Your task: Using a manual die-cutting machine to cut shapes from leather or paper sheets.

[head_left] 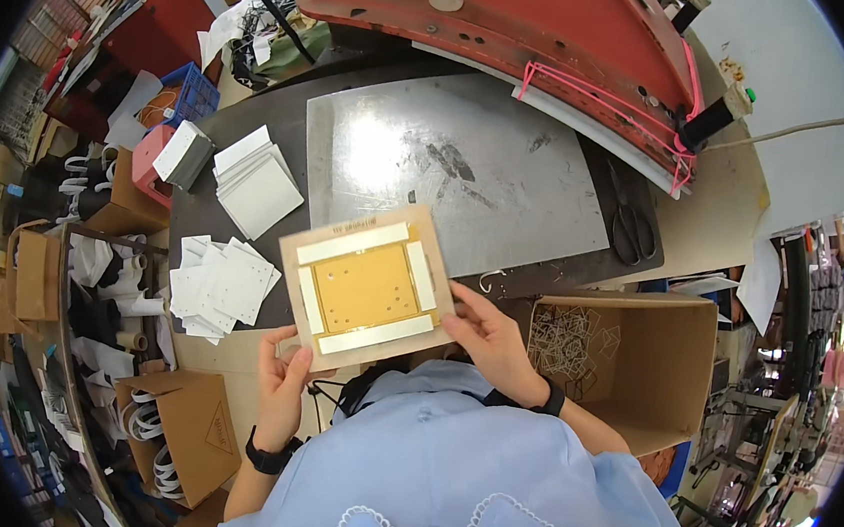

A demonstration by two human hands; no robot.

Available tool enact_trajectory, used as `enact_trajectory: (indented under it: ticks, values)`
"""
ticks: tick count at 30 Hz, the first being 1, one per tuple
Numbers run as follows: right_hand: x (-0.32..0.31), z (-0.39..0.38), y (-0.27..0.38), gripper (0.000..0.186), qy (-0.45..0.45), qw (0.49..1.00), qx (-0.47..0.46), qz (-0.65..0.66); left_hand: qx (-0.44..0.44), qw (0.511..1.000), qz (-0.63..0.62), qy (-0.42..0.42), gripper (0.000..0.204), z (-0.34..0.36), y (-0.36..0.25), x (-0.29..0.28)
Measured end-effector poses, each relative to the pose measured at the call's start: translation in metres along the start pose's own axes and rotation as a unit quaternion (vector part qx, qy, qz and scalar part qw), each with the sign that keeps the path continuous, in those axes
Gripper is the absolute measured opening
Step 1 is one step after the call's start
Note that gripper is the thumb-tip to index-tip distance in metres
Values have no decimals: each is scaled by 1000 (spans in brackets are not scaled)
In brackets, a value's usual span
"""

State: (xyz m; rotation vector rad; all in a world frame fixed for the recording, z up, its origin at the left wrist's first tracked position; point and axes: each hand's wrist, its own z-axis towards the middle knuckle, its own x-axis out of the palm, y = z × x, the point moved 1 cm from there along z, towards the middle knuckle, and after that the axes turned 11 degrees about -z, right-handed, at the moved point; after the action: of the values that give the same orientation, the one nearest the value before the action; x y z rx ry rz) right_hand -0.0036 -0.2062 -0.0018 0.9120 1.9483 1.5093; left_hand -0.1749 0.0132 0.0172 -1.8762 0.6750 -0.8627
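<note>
Pretty cluttered workshop bench, seen from above. Both hands on a tan cardboard jig [368,287] with a yellow centre panel and four white strips framing it, held tilted just above the near edge of the bench, in front of a light blue shirt. Left hand [281,384] closed on the jig's lower left corner, thumb on top, fingers tucked underneath. Right hand [491,342] pinching the right edge, thumb lying on the cardboard face, fingers curled behind. Black bands on both wrists.

Bench itself: dark worktop [222,141] with a big scuffed metal plate [451,156] laid flat in the middle, glare on its left half. Just beyond that, a long curved red machine arm [523,21] with pink wire guards [607,104] along its edge. Black scissors [631,222] lying right of the plate. Left of the jig, a loose pile of white punched cards [219,286], and further back a neater stack of white square sheets [256,184].

Open cardboard box [633,372] at the right with thin wire frames [566,341] heaped inside. Another smaller cardboard box [191,434] low on the left, holding white loops. Shelving and more boxes down the left side, blue crate [194,93] near the far left corner, racks off to the right. Rest of the room too warped to make out much.
</note>
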Motion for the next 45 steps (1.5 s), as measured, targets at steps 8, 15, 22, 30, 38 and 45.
enact_trajectory:
  ticks: [8,15,22,30,38,45]
  values:
    - [-19,-7,-2,53,24,996,34,-84,-16,1000,5,-22,35,-20,31,8]
    - [-26,-3,-18,55,63,995,34,-70,-26,999,26,-32,40,-27,46,15]
    - [-19,12,26,51,88,990,-49,-102,-42,984,-167,-56,50,-16,21,12]
    - [-61,77,42,50,-100,872,-203,-433,56,949,-287,-116,36,-8,-25,-38]
    - [-9,39,-9,52,47,779,-311,-543,4,846,-533,17,47,-1,-38,-57]
    - [15,92,11,51,-48,799,-299,-520,-20,815,-574,70,50,17,-47,-69]
